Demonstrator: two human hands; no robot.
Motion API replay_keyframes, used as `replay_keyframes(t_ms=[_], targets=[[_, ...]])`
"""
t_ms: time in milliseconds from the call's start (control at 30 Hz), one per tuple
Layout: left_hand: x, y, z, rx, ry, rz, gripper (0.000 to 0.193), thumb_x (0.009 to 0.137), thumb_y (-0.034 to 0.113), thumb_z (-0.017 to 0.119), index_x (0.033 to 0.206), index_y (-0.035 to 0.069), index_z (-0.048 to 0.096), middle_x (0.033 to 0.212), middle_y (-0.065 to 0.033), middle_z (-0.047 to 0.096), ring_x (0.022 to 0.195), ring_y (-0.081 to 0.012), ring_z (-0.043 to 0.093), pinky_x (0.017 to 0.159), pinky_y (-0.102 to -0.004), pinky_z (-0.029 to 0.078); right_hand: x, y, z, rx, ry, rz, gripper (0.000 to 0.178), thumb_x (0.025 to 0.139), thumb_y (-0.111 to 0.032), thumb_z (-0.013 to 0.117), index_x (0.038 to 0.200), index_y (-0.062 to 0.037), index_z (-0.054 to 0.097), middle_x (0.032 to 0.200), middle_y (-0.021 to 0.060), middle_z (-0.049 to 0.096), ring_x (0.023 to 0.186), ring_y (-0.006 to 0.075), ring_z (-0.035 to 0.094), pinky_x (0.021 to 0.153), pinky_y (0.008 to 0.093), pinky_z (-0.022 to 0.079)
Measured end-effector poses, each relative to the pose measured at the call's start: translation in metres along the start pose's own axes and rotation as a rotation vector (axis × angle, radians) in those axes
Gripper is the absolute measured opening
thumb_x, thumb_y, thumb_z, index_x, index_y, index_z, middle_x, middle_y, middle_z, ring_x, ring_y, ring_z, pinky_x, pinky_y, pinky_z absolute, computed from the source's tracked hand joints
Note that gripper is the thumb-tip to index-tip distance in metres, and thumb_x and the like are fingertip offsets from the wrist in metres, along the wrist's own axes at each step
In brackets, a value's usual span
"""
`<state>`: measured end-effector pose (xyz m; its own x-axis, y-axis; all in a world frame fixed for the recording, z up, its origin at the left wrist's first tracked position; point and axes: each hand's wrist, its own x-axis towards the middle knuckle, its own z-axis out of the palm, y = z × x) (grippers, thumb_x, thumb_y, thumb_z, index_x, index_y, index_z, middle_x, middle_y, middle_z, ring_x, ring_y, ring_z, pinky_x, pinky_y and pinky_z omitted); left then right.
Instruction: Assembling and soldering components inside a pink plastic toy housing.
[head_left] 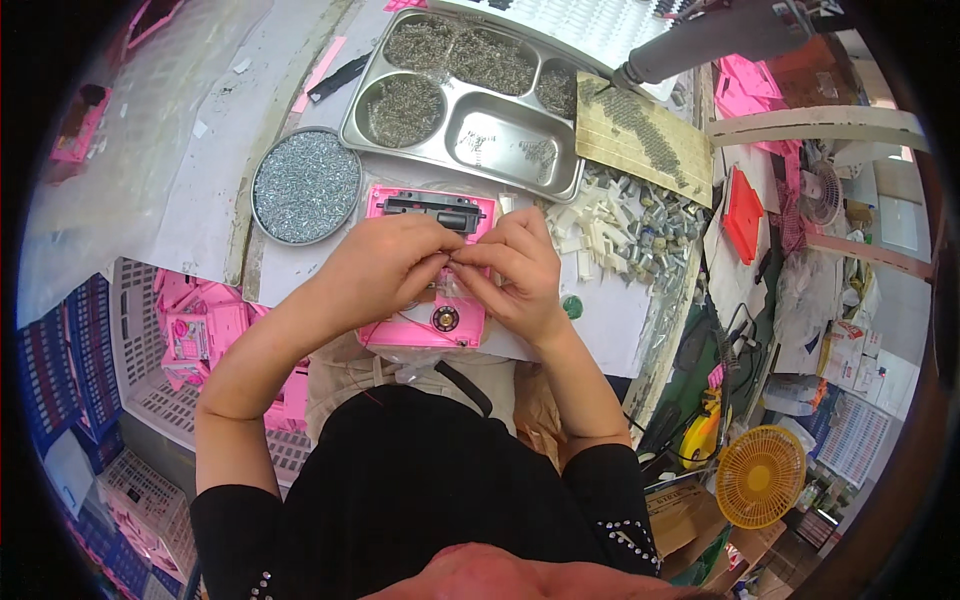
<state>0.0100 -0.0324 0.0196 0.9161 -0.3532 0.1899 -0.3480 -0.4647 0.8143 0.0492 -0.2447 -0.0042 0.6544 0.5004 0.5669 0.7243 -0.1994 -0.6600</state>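
A pink plastic casing (465,328) lies in front of me on the white-covered bench. A black plastic mechanism (432,208) sits along its far side, and a small round black-and-metal part (446,318) shows near its near edge. My left hand (385,262) and my right hand (515,275) meet over the middle of the casing. Both are closed, thumbs and forefingers pinched together fingertip to fingertip. What they pinch is too small and too covered to make out. A thin wire (378,328) runs along the casing's left near side.
A metal tray (465,150) of small springs stands beyond the casing. To the left is a round dish of screws (306,187). White and grey small parts (630,225) are heaped at right, below a yellowish board (645,135) and a powered screwdriver (710,45). A crate (150,350) holds pink casings.
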Motion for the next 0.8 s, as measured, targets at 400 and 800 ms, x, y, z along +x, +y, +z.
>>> replay_keyframes(t_ms=[400,800], targets=[[0.006,0.007,-0.007,-0.214,-0.047,-0.276,0.010,0.092,0.004,0.067,0.098,-0.002,0.070,0.079,-0.0127,0.070,0.067,-0.0212,0.074,0.060,-0.0326,0.057,-0.003,-0.001,-0.010,0.026,-0.015,0.213,0.022,0.072,-0.008,0.086,0.088,-0.0089,0.071,0.084,0.0034,0.067,0.085,0.0236,0.056,0.079,0.0360,0.044],[0.001,0.009,0.000,-0.233,0.021,-0.314,0.006,0.091,0.002,0.068,0.095,-0.002,0.069,0.079,-0.0108,0.069,0.069,-0.0195,0.074,0.061,-0.0319,0.058,-0.004,0.000,-0.003,0.036,-0.012,0.213,0.016,0.076,-0.006,0.080,0.087,-0.0097,0.070,0.080,0.0014,0.066,0.084,0.0227,0.056,0.079,0.0356,0.045]])
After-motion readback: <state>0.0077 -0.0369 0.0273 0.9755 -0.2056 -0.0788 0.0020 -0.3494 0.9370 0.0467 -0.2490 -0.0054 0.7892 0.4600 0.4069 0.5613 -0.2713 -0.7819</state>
